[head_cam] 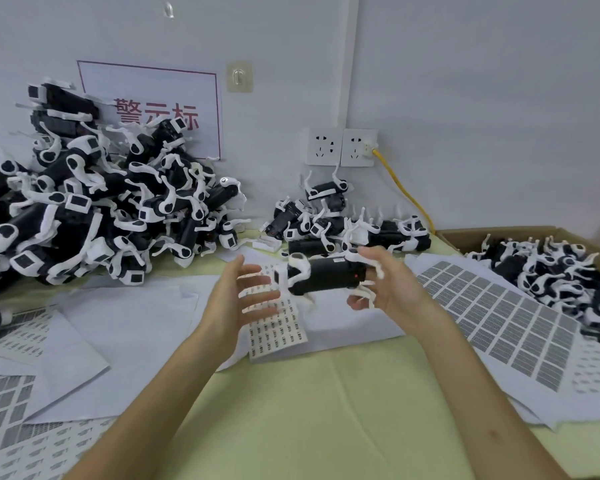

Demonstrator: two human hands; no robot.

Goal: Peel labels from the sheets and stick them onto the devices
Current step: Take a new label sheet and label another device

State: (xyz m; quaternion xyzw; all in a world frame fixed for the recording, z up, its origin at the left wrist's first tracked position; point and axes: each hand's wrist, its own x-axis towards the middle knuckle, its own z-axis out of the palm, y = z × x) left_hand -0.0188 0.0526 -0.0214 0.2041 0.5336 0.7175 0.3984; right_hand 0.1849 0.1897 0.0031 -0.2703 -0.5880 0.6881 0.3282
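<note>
While a pile of devices [94, 209] lies at the left against the wall, the left hand [238, 299] is raised with its fingers spread wide, just beside one black-and-white device [329, 277]; whether they touch cannot be told. The right hand [392, 285] grips this device's right end, thumb above and fingers below, over a label sheet [281, 330].
</note>
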